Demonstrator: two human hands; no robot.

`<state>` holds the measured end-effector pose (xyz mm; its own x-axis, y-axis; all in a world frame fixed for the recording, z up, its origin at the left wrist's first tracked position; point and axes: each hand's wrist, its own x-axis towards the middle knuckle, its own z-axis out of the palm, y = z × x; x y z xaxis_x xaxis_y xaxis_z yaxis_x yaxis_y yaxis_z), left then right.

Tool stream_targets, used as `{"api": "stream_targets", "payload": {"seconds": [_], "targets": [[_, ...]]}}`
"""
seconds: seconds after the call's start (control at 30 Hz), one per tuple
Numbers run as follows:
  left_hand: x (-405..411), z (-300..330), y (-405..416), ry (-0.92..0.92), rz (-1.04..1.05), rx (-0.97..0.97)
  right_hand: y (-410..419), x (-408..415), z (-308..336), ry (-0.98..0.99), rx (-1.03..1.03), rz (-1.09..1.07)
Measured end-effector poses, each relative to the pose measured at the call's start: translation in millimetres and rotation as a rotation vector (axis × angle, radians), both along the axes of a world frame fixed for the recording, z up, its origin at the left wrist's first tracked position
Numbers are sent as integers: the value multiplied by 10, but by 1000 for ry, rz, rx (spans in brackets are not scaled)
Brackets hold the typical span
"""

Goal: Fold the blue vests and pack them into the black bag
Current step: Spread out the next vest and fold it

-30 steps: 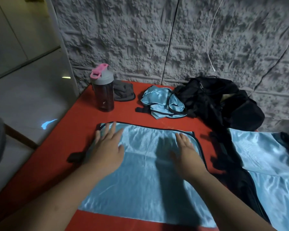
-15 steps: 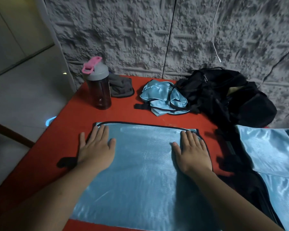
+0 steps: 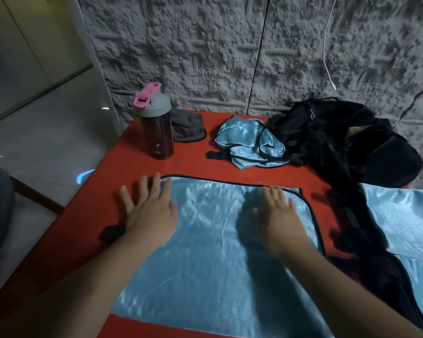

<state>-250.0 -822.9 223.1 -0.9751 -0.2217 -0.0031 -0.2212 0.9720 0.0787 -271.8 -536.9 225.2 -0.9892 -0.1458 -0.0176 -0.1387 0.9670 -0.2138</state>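
A flat blue vest (image 3: 213, 252) is lying spread across the near half of the red table (image 3: 193, 164), filling the view from 6 o'clock up to the centre. The left hand (image 3: 150, 211) is resting at its 10 o'clock corner with fingers straight and fanned, half on the cloth and half on the table, gripping nothing. The right hand (image 3: 280, 215) is lying flat near the 1 o'clock corner, fingers straight and together, also gripping nothing; it is slightly blurred. A black strap (image 3: 111, 232) is poking out from under the left wrist.

At 3 o'clock another blue vest (image 3: 405, 223) is lying over dark fabric. Farther off, at 12 o'clock, a crumpled blue vest (image 3: 248, 142) is sitting just beside the black bag (image 3: 347, 140), which is slumping at 1 o'clock against the wall. At 11 o'clock a bottle (image 3: 156, 123) is standing upright with a grey cloth (image 3: 188, 126) behind it.

The satin looks slippery: in my judgement, smoothing with uneven pressure could be dragging the whole vest sideways or bunching it, and a loose strap could be spoiling the fold. A wide sweep toward 11 o'clock could be tipping the bottle.
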Motion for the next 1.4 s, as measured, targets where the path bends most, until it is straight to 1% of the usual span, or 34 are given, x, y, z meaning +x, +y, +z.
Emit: {"api": "stream_targets", "payload": {"seconds": [0.1, 0.17, 0.33, 0.43, 0.5, 0.6, 0.7, 0.77, 0.83, 0.97, 1.1, 1.17, 1.27, 1.33, 1.4], "targets": [[137, -70, 334, -23, -111, 23, -351, 303, 2, -17, -69, 104], [232, -184, 405, -54, -124, 19, -409, 427, -87, -58, -65, 118], [227, -223, 79, -11, -67, 15, -101, 513, -253, -7, 20, 79], [250, -187, 18, -4, -97, 17, 134, 547, -259, -15, 36, 43], [297, -167, 13, 70, -126, 71, 289, 555, -244, -26, 40, 32], [401, -143, 33, 220, -156, 189, 353, 614, -146, 13, -62, 47], [657, -78, 245, 235, -184, 232, 112, 937, -15, 69, -161, 167], [939, -83, 424, 193, -217, 226, -24, 1244, -26, 68, -149, 217], [1197, -150, 456, 109, -200, 164, 9, 1475, -122, 41, -73, 191], [1390, -202, 167, 27, -54, 31, 192, 1592, -251, 8, 26, 33], [1583, -193, -101, -26, -19, -41, 162, 1586, -231, -18, 52, 13], [1659, -156, -232, -67, 45, -26, 167, 1578, -214, -44, 57, 17], [1674, -33, -372, -203, 109, 37, 183, 1544, -187, -76, 62, 17], [1675, 28, -427, -254, 92, 65, 206, 1519, -143, -118, 12, 1], [1659, 106, -454, -275, 119, 121, 213, 1469, -23, -164, -72, -33]]}}
